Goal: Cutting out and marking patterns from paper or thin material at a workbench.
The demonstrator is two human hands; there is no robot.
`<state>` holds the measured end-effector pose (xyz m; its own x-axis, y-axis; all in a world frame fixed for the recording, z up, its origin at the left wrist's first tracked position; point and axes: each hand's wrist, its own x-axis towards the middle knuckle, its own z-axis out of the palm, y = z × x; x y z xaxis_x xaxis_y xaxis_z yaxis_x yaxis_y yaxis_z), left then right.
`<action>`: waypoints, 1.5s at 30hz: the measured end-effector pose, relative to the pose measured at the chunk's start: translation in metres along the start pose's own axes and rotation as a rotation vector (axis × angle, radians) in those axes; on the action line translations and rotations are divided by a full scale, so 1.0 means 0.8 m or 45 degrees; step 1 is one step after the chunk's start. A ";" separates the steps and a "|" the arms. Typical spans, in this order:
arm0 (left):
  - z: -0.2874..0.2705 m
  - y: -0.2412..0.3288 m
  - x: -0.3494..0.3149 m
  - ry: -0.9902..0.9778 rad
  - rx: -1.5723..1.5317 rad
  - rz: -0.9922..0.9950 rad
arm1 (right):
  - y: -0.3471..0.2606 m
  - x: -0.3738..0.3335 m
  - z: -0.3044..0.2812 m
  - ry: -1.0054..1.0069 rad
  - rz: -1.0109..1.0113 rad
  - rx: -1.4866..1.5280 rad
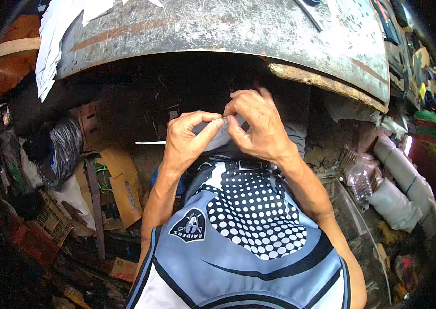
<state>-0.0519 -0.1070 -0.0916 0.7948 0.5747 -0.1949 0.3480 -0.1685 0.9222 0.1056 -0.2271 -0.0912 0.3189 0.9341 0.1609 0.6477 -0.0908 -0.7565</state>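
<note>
My left hand (188, 135) and my right hand (259, 123) meet above my lap, just short of the table's near edge. The thumb and forefinger of each are pinched together, and the fingertips almost touch. Between them is something small and thin that I cannot make out. Grey cloth (219, 138) shows below and behind the fingers. A thin white strip (151, 142) sticks out to the left of my left hand.
Ahead stands a worn metal-topped table (218, 36) with a rough wooden edge strip (326, 85). White paper sheets (58, 36) hang off its left corner. Cardboard (122, 188) and a black plastic bag (67, 147) lie left; clear plastic bottles (358, 177) and a wrapped roll (408, 180) lie right.
</note>
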 end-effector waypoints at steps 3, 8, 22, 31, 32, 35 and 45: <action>0.002 -0.002 0.000 0.020 -0.015 -0.003 | 0.003 -0.001 0.000 -0.003 0.020 0.024; 0.003 0.002 0.008 -0.028 0.007 -0.014 | -0.002 0.001 0.004 0.057 0.002 0.009; -0.004 -0.007 0.011 -0.024 -0.294 -0.227 | 0.068 -0.069 -0.047 0.173 0.612 -0.146; -0.002 0.002 0.004 -0.043 -0.330 -0.271 | 0.017 -0.011 -0.016 -0.037 -0.041 -0.032; -0.003 0.002 0.005 -0.015 -0.146 -0.096 | 0.016 -0.012 -0.016 -0.050 -0.031 -0.027; -0.006 0.010 0.012 0.047 0.241 0.284 | 0.007 -0.009 -0.013 -0.064 -0.049 -0.073; -0.011 0.013 0.017 0.037 0.536 0.621 | -0.004 -0.009 -0.011 -0.018 -0.141 -0.165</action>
<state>-0.0418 -0.0943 -0.0816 0.8994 0.3731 0.2278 0.1204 -0.7124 0.6914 0.1068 -0.2368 -0.0843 0.2316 0.9454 0.2293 0.7627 -0.0301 -0.6461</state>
